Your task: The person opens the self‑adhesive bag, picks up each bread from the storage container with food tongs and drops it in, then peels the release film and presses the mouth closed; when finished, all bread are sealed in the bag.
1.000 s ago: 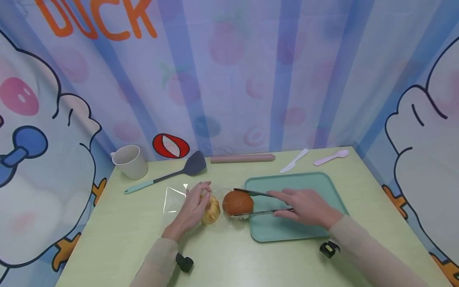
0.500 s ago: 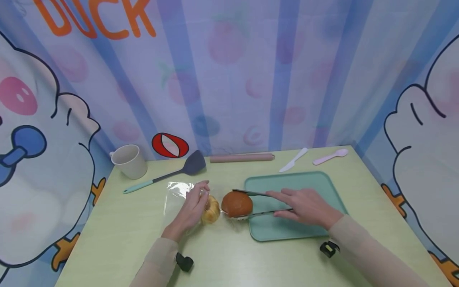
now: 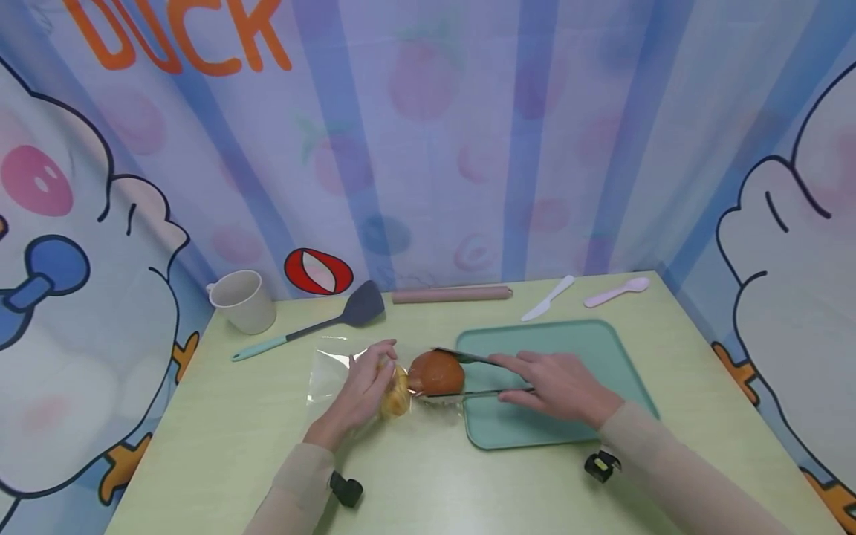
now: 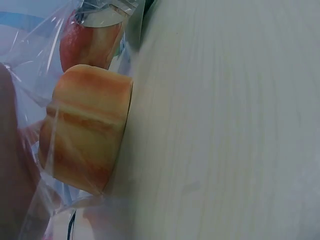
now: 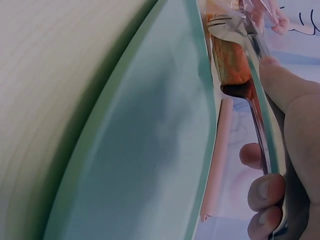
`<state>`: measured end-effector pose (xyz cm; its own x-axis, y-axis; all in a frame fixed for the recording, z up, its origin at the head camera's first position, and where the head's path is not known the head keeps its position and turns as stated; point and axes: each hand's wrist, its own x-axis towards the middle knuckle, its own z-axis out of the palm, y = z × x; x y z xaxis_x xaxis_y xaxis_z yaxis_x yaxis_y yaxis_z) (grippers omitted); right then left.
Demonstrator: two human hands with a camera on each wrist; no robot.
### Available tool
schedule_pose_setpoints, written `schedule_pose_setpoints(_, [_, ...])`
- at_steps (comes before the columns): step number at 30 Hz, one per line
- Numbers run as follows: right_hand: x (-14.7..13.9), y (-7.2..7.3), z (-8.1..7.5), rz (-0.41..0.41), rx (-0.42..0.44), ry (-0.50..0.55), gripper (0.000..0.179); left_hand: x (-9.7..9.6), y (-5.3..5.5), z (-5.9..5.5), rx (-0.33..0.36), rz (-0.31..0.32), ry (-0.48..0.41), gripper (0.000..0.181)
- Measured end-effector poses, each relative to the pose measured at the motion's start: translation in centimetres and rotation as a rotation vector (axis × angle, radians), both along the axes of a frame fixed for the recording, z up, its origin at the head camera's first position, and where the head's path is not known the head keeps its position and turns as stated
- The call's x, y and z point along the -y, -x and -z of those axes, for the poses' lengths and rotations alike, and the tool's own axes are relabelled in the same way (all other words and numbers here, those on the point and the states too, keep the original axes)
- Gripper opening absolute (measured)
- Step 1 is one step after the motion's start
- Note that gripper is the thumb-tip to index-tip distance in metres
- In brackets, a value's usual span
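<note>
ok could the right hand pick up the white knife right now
Probably not: the right hand holds tongs around the bun, though the way over the tray to the white knife looks free.

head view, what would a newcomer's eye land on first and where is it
Probably the glossy brown bun, between the arms of the tongs in the right hand, by the left edge of the green tray. Just left of it, a golden bread roll shows beside the left hand. Big orange lettering at the upper left also stands out.
</note>
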<state>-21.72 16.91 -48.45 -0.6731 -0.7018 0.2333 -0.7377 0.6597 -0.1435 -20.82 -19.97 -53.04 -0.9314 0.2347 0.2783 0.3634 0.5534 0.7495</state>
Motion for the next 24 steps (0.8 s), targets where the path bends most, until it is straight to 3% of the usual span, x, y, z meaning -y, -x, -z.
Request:
schedule_pose_setpoints(16, [0.88,-0.01,0.36,0.021,0.059,-0.020,0.065,0.29,0.10,0.00,-0.035,-0.068,0.076,0.014])
schedule_pose_setpoints(24, [0.22,-0.30,-0.10,0.043,0.077,0.008,0.067,0.51,0.04,-0.03,0.008,-0.064,0.061,0.020])
